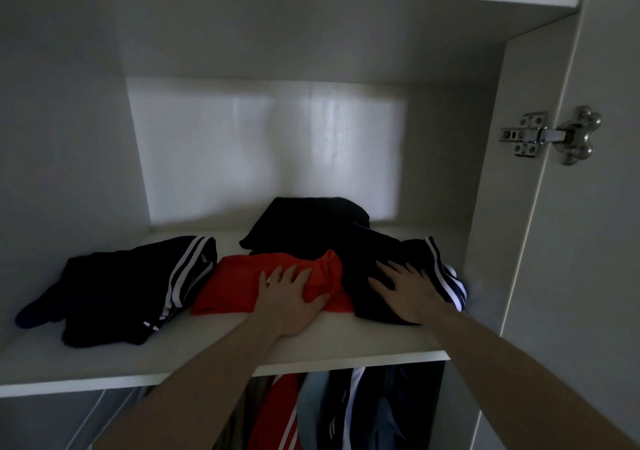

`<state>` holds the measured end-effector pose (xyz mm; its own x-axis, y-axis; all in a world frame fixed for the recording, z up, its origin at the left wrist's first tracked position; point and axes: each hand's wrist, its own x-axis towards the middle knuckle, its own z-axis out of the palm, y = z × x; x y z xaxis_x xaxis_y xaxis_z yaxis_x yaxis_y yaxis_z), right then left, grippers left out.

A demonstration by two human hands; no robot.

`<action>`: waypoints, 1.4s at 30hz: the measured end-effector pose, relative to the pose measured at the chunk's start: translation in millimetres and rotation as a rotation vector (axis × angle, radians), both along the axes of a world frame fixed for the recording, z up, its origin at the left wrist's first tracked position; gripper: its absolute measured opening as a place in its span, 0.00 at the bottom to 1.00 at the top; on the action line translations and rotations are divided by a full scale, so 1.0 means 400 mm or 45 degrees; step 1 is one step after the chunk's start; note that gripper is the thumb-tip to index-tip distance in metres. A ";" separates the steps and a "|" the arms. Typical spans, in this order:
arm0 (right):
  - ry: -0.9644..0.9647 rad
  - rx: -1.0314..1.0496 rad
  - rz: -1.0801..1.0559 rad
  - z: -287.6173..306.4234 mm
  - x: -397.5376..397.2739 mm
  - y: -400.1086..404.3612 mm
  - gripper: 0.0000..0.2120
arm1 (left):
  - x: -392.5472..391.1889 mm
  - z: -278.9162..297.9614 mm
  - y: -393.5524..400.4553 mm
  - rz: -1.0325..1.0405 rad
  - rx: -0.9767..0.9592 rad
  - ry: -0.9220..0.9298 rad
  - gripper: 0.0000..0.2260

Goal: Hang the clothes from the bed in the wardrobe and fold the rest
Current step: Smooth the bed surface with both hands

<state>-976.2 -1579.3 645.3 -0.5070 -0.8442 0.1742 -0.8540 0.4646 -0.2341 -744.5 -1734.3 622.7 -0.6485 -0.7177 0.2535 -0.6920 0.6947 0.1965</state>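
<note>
Head view, wardrobe interior. White laminate wardrobe shelf (pixel 214 359) across the lower half of the frame, bearing 4 folded garments.

1. Folded red fabric garment (pixel 239 287), lower centre. Left hand (pixel 289 299) lies flat on its right part, fingers straight and spread, thumb against a bunched fold; pressing, not clutching.
2. Dark navy garment with white side stripes (pixel 408 262), lower right of centre, touching the red garment. Right hand (pixel 407 293) lies flat on it, fingers straight and spread; pressing, not clutching.
3. Plain black folded garment (pixel 304 224), centre, behind items 1 and 2 toward the back panel.
4. Dark navy striped garment, loosely folded (pixel 135 287), lower left, just beside the red garment.

Below the shelf, bottom centre: hanging clothes (pixel 322 411), red, grey-blue and dark with white stripes.

Right edge: open white wardrobe door (pixel 595 241) on a metal cup hinge (pixel 550 135).
</note>
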 end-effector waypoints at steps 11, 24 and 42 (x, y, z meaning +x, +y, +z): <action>0.020 -0.015 -0.208 -0.031 0.170 0.135 0.31 | 0.185 -0.007 0.152 -0.190 0.069 -0.050 0.34; -0.424 -0.488 0.314 -0.035 0.749 0.406 0.29 | 0.739 -0.024 0.438 -0.256 -0.026 0.328 0.30; -0.530 -0.629 0.718 -0.016 1.082 0.879 0.28 | 1.466 0.076 0.855 0.934 -0.598 1.115 0.47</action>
<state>-543.2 -1227.7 639.0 -0.1381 -0.8656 0.4812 -0.7264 -0.2418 -0.6433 -158.0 -1392.5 653.1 0.3874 -0.5622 0.7307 -0.7081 0.3260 0.6263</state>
